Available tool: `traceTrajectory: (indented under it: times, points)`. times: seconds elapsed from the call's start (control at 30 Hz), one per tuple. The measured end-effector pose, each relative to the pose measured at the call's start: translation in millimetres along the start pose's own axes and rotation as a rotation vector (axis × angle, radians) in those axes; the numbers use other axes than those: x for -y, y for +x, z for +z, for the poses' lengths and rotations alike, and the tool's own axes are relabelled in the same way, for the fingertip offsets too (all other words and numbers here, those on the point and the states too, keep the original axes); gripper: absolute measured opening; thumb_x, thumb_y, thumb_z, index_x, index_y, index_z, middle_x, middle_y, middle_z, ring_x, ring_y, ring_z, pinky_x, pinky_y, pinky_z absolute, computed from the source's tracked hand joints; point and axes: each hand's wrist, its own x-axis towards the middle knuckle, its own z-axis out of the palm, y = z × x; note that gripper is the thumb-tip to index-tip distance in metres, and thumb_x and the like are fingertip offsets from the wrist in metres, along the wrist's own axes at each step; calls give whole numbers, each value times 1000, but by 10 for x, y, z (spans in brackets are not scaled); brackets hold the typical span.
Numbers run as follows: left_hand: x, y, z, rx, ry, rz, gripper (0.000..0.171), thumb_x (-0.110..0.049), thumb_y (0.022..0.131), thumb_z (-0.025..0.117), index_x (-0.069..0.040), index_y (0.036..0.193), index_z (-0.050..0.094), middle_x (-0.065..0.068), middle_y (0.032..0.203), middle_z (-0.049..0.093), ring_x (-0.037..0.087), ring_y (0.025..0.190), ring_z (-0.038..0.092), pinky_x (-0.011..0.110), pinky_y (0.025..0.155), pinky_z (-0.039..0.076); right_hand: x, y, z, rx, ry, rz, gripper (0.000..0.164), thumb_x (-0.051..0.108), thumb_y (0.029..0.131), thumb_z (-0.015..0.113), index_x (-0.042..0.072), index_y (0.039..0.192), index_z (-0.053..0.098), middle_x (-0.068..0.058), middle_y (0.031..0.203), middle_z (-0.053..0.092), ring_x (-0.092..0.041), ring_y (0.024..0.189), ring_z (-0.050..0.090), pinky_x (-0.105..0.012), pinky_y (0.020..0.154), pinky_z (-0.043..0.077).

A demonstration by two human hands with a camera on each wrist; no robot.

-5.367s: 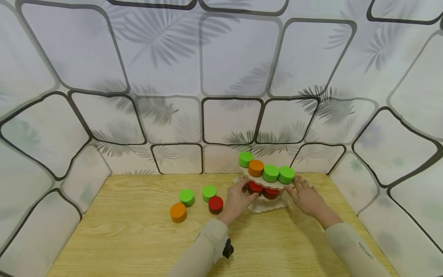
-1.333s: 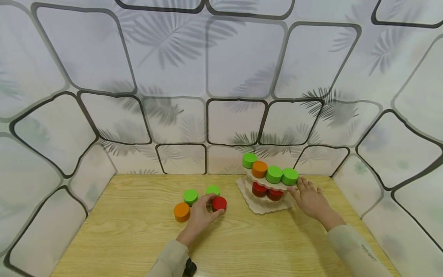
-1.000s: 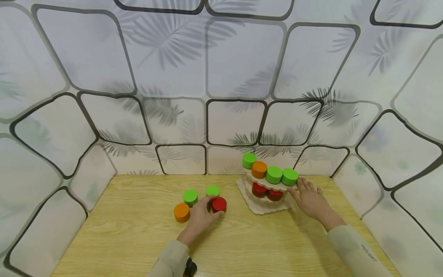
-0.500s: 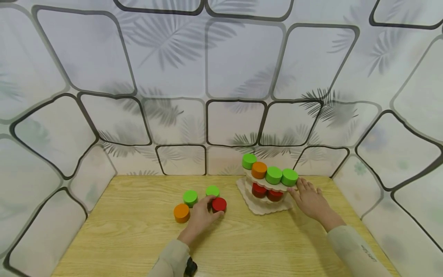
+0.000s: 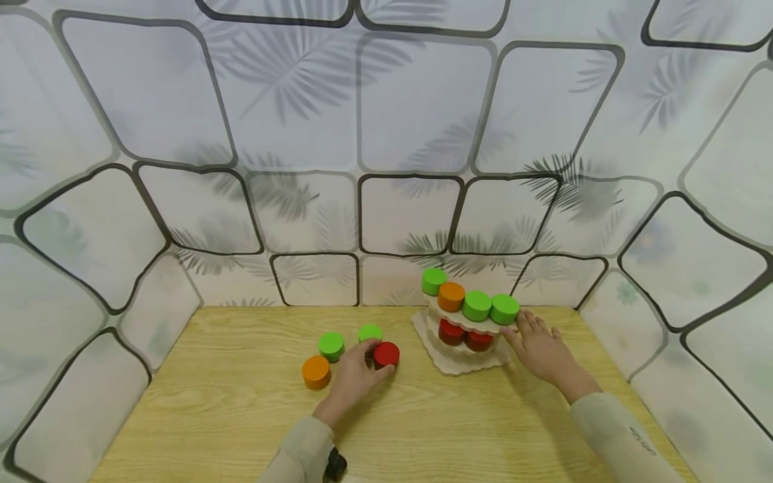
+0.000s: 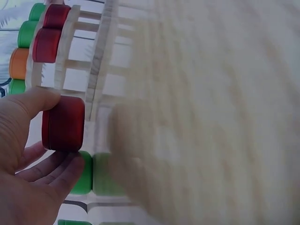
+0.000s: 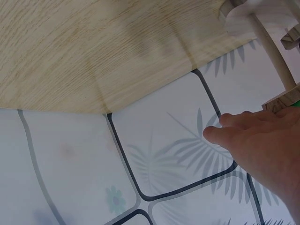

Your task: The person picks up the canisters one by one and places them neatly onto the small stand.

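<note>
Pinch by the left hand [image 5: 352, 378] on a red disc [image 5: 386, 355], left of the stand [image 5: 453, 363].
From the head, we see that disc at the table [image 5: 453, 422] (whether it touches, we cannot tell), near two green discs [image 5: 331, 345] and an orange disc [image 5: 317, 373]; the right hand [image 5: 542, 350] lies flat-fingered by the stand's upper tier. At the left wrist, we find the thumb on one side of the red disc, fingertips opposite. At the right wrist, we see straight fingers beside the tier's edge.

The held red block [image 6: 64, 124] looks smooth, the stand [image 5: 455, 365] wooden, the tabletop [image 5: 459, 429] wood-grained.
</note>
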Motion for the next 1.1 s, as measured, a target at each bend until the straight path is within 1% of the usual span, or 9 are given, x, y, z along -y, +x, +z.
traceTrajectory:
  times: [0.13, 0.3, 0.37, 0.47, 0.63, 0.7, 0.77, 0.9, 1.1]
  points:
    - [-76, 62, 11, -3, -20, -27, 58, -20, 88, 87, 4, 136, 65, 15, 122, 74, 23, 104, 69, 31, 86, 59, 10, 4, 6, 0, 5, 3, 83, 53, 114, 26, -17, 159, 22, -41, 165, 23, -65, 149, 23, -83, 116, 19]
    - [-179, 190, 72, -9, -43, -14, 58, -19, 88, 86, 4, 137, 65, 15, 120, 75, 21, 99, 68, 25, 81, 56, 5, 13, -12, -6, 4, -2, 83, 53, 114, 26, -18, 158, 23, -42, 164, 22, -66, 149, 22, -83, 115, 19]
    - [-222, 250, 105, -10, -55, 11, 58, -18, 88, 86, 5, 137, 64, 17, 120, 75, 23, 101, 69, 27, 81, 58, 6, 15, -21, -4, 3, -2, 83, 53, 114, 26, -18, 158, 23, -42, 164, 22, -66, 149, 22, -83, 115, 19]
    - [-298, 331, 152, -5, -74, 24, 58, -18, 88, 85, 6, 136, 64, 18, 121, 75, 27, 104, 71, 31, 83, 61, 13, 9, -38, 2, 4, -1, 83, 52, 115, 26, -18, 158, 23, -42, 164, 21, -66, 149, 22, -83, 115, 20]
    - [-412, 434, 212, -5, -87, 17, 57, -17, 88, 85, 6, 137, 65, 18, 122, 75, 29, 107, 71, 41, 87, 63, 24, 0, -43, 6, 7, 0, 82, 51, 115, 27, -18, 158, 23, -42, 164, 22, -66, 149, 23, -84, 115, 20]
    - [-456, 466, 226, -10, -83, 17, 57, -17, 88, 84, 6, 137, 65, 19, 122, 75, 29, 107, 71, 42, 87, 63, 21, -1, -37, 3, 7, -1, 82, 51, 115, 28, -18, 158, 24, -42, 164, 22, -66, 148, 23, -84, 115, 21]
    - [-488, 495, 248, -13, -80, 17, 57, -17, 88, 84, 6, 137, 65, 19, 122, 75, 29, 107, 72, 39, 87, 62, 10, 3, -27, 2, 6, 0, 82, 52, 115, 27, -17, 159, 23, -42, 164, 22, -66, 149, 23, -83, 115, 20]
    - [-503, 550, 314, -12, -84, 16, 57, -17, 89, 84, 6, 137, 65, 19, 123, 75, 29, 108, 72, 34, 85, 62, -10, 10, -10, -3, 2, 2, 82, 52, 115, 27, -17, 159, 23, -41, 165, 22, -65, 149, 23, -83, 116, 20]
    - [-481, 602, 386, -18, -64, 22, 59, -18, 89, 84, 7, 139, 64, 19, 123, 75, 28, 107, 72, 31, 82, 61, -7, 16, 8, -4, 1, 2, 81, 52, 115, 26, -16, 160, 23, -41, 165, 22, -65, 149, 23, -83, 116, 20]
